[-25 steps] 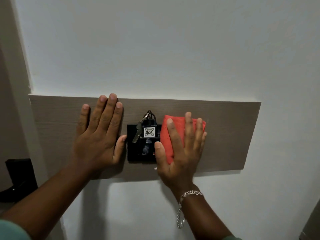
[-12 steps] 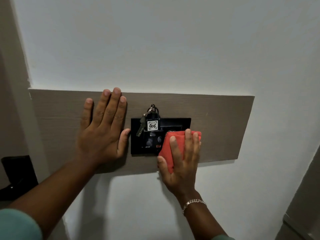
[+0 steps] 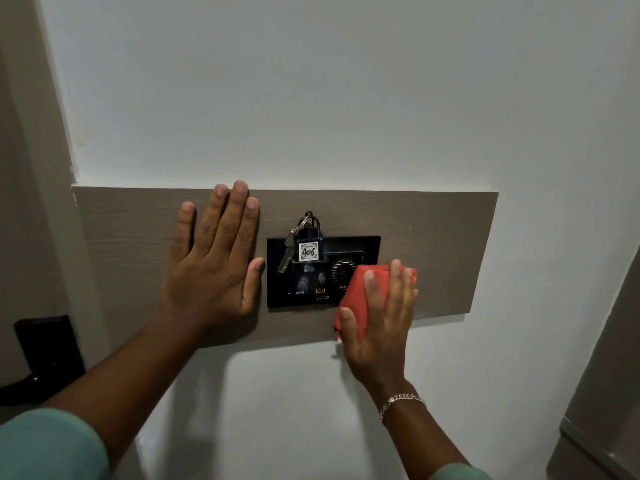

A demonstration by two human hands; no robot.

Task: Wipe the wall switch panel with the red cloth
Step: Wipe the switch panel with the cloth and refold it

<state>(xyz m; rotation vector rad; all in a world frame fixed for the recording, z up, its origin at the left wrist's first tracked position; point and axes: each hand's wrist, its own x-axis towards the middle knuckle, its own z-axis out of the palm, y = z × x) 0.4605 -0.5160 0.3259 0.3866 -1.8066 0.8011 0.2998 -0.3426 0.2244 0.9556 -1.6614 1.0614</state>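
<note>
Right hand (image 3: 381,317) lies flat, fingers together, pressing the folded red cloth (image 3: 356,299) against the wall; no pinch, the cloth is trapped under palm and fingers. The cloth covers the lower right corner of the black rectangular wall switch panel (image 3: 323,271) and overhangs onto the grey-brown wood-grain backing board (image 3: 433,244). Left hand (image 3: 214,265) is spread open and flat on the board just left of the panel, thumb tip nearly touching its edge; it holds nothing.

Progress, judged: wipe under way, not finished. Pale smudges show around the socket holes at panel centre, so that zone looks uncleaned. The round black dial (image 3: 343,271) sits just beside the cloth's upper left edge. Top strip and left half appear untouched by the cloth at present.

Obstacles: a key bunch with white tag marked 406 (image 3: 308,251) hangs over the panel's upper left, from a small hook above. It will swing or snag if the cloth goes straight across; lifting it aside seems needed.

Room: free board to the right and above the panel, bare white wall (image 3: 311,98) beyond. Leftward travel ends at the left hand's thumb.
</note>
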